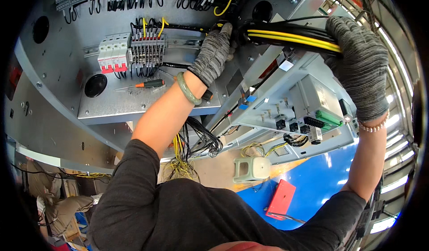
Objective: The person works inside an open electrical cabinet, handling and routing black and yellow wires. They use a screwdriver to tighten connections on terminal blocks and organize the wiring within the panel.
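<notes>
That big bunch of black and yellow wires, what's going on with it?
A person's gloved right grip is holding the bunch of wires at the open metal cabinet. The gloved left grip reaches inside, by some dark cables near the back, but its fingertips are too hidden to tell whether it holds them. A screwdriver lies loose on the metal ledge.

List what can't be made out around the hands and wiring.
Head view:
Area under left hand: hidden by the hand itself.
Cable bundle, far right part: covered by right hand.
Yellow tangle, lower part: hidden by shirt.
Breakers, markings: too small to read.
</notes>
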Demonstrator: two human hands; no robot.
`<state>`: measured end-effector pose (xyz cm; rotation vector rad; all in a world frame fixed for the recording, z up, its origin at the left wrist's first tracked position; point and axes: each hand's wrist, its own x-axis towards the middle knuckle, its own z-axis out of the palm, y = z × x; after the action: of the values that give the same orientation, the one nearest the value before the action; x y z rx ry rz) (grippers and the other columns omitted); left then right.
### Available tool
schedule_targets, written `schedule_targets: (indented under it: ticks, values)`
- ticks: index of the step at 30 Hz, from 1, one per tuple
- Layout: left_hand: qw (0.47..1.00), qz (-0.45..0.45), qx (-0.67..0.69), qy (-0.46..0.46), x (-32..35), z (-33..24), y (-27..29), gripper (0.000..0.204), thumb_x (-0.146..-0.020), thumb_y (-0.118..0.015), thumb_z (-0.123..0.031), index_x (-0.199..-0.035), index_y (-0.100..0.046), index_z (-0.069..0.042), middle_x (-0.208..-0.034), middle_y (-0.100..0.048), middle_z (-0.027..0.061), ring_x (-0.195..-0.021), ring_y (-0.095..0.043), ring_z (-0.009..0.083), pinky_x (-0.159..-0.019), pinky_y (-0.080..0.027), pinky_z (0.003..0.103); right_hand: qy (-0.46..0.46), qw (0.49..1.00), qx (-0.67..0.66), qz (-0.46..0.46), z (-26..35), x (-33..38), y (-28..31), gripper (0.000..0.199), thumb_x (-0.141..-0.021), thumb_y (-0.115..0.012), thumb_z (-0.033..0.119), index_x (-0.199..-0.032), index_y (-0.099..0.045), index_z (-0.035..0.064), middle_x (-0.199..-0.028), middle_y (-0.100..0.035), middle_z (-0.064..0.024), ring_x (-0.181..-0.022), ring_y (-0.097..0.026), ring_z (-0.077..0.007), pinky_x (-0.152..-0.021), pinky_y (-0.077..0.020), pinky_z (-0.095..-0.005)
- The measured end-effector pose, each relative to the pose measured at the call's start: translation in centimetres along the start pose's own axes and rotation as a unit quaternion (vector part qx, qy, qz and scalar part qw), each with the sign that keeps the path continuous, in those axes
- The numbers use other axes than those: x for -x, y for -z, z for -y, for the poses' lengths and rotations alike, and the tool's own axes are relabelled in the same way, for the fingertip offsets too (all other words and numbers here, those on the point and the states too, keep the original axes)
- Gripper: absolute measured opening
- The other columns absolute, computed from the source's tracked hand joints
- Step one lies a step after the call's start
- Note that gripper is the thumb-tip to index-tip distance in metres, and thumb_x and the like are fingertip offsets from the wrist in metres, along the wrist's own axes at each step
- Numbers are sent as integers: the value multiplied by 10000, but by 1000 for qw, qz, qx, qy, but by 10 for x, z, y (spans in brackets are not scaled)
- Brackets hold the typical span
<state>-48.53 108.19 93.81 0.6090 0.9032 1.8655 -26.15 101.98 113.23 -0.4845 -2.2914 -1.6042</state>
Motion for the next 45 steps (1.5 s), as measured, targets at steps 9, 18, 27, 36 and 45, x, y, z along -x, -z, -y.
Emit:
schedule_targets:
  ticks: [9,18,27,36,45]
  values:
    - [997,-73,-25,11,9,-5,-11,419,-1002,-512,-423,-1030,-610,-17,-708,-588,100,-589,-564,202,-503,-457,328,63,997,38,-4,36,7,-5,581,-693,-812,400,-1180,-651,129,-1082,-657,-68,-1019,-625,-242,-896,-504,-387]
    - [998,36,-47,-20,-7,13,-4,435,-1006,-493,-450,-1181,-496,-52,-868,-670,142,-673,-633,204,-609,-554,352,53,992,68,90,87,-37,-28,596,-851,-671,396,-1398,-508,224,-1266,-597,-73,-1157,-584,-260,-962,-481,-399]
    - [880,-58,-338,-329,12,45,73,493,-910,-649,-301,-1307,-540,-29,-1149,-642,185,-1004,-644,322,-939,-493,424,53,990,62,111,101,-51,-35,313,-876,-518,248,-1128,-654,122,-998,-618,-83,-953,-626,-224,-769,-478,-404]
    - [757,-120,-540,-348,-12,28,69,442,-843,-671,-415,-1099,-691,-55,-982,-713,176,-970,-662,362,-872,-512,463,51,995,21,80,102,-49,-36,256,-855,-560,259,-1037,-678,124,-955,-625,-67,-893,-631,-219,-762,-470,-401]
    - [686,-87,-622,-367,-22,16,96,464,-880,-614,-497,-1123,-710,-114,-1054,-703,177,-989,-660,366,-864,-511,451,4,999,18,30,106,-47,-33,178,-899,-529,205,-943,-695,158,-957,-639,-57,-928,-636,-226,-779,-480,-406]
